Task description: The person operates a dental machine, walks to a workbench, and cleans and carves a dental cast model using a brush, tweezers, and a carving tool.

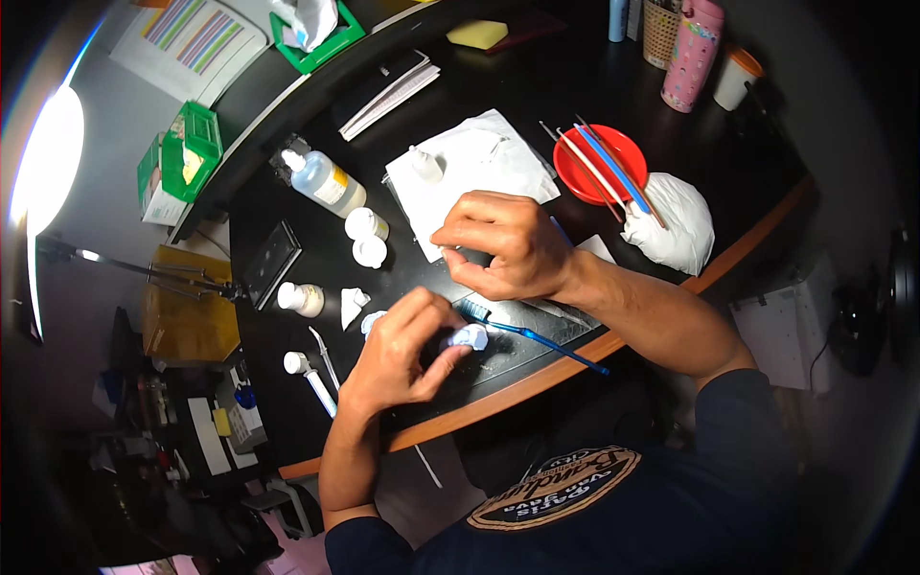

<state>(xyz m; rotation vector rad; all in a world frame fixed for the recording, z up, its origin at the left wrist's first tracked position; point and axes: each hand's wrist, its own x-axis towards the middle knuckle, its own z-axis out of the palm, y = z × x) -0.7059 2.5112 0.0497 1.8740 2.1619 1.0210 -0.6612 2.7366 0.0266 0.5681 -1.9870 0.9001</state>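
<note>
My left hand (402,350) is low at the desk's near middle, fingers curled around or against a small pale bluish-white lumpy piece (470,337). My right hand (494,244) is raised above and right of it, fingers curled toward the thumb; whatever is between them is too small to make out. A blue toothbrush (537,340) lies just right of the pale piece, partly on a shiny flat sheet (565,319). Behind my hands are white paper sheets (450,144) with a small white dropper bottle (426,168). A folded white scrap (353,305) lies left of my left hand.
The black desk (402,412) holds a clear bottle (326,182), white jars (367,225), another jar (299,300), tools (311,383), a red dish (599,144) with sticks, a white bag (671,230) and a pink flask (692,57). A lamp (48,163) stands left.
</note>
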